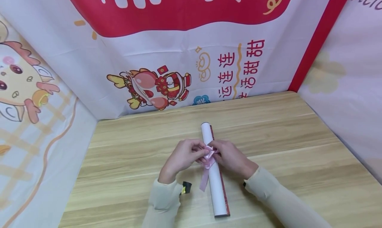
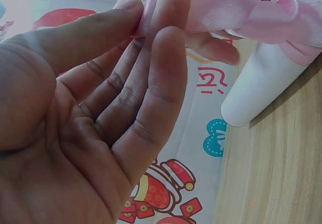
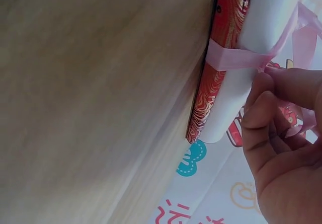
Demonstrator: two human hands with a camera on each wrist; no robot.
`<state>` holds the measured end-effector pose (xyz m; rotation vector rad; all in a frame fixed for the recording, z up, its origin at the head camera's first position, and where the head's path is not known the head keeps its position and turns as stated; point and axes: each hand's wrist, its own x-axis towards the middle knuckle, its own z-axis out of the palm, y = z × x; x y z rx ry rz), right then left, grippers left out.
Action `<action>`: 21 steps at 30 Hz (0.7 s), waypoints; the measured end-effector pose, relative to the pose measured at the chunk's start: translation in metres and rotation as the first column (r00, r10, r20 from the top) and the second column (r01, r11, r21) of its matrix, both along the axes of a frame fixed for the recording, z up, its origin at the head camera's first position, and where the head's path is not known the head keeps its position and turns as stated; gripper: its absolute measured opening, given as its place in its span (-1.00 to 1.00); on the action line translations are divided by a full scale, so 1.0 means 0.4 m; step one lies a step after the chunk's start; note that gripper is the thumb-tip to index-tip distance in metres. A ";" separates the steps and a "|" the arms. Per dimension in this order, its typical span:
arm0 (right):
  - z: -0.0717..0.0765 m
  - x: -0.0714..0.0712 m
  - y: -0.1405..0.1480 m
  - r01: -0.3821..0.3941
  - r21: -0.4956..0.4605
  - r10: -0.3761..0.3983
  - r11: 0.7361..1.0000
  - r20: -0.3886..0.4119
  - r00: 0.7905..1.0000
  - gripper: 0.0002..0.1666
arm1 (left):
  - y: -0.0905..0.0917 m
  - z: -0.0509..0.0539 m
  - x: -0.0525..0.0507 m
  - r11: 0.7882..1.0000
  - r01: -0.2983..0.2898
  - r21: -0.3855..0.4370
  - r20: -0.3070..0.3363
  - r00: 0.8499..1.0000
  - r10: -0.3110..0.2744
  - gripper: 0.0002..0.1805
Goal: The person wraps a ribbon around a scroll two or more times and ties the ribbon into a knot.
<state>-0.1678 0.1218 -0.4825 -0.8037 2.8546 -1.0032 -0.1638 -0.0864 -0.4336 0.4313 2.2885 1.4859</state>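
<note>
A rolled white paper scroll (image 1: 217,191) with a red patterned edge (image 3: 207,93) lies lengthwise on the wooden table. Around its middle runs a pink satin ribbon (image 3: 236,59), knotted on top, with one tail hanging down the scroll's left side in the head view. My left hand (image 1: 186,156) pinches a folded length of the ribbon (image 2: 216,12) between thumb and fingers, left of the knot. On the other side my right hand (image 1: 231,156) pinches ribbon close to the knot, thumb against index finger. What lies between the right fingertips is mostly hidden.
The wooden table (image 1: 125,175) extends around the scroll on all sides. Behind it hangs a printed cloth backdrop (image 1: 179,62) with cartoon figures and red characters. More printed cloth (image 1: 27,122) lines the left, and pale cloth (image 1: 343,88) lines the right.
</note>
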 end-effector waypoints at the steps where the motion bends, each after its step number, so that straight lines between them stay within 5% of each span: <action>1: -0.002 0.000 0.000 -0.005 0.005 0.005 1.000 -0.009 1.000 -0.72 | -0.001 0.000 0.000 1.000 0.000 0.002 -0.001 1.000 0.000 -0.85; 11: -0.007 -0.002 0.005 -0.001 0.018 0.002 1.000 -0.059 0.998 -0.75 | -0.004 -0.002 -0.002 1.000 -0.005 0.014 -0.004 1.000 0.006 -0.85; 21: 0.004 -0.002 0.018 0.004 -0.018 -0.002 1.000 0.134 0.991 -0.78 | -0.007 0.001 0.000 1.000 -0.015 -0.005 0.021 1.000 0.015 -0.83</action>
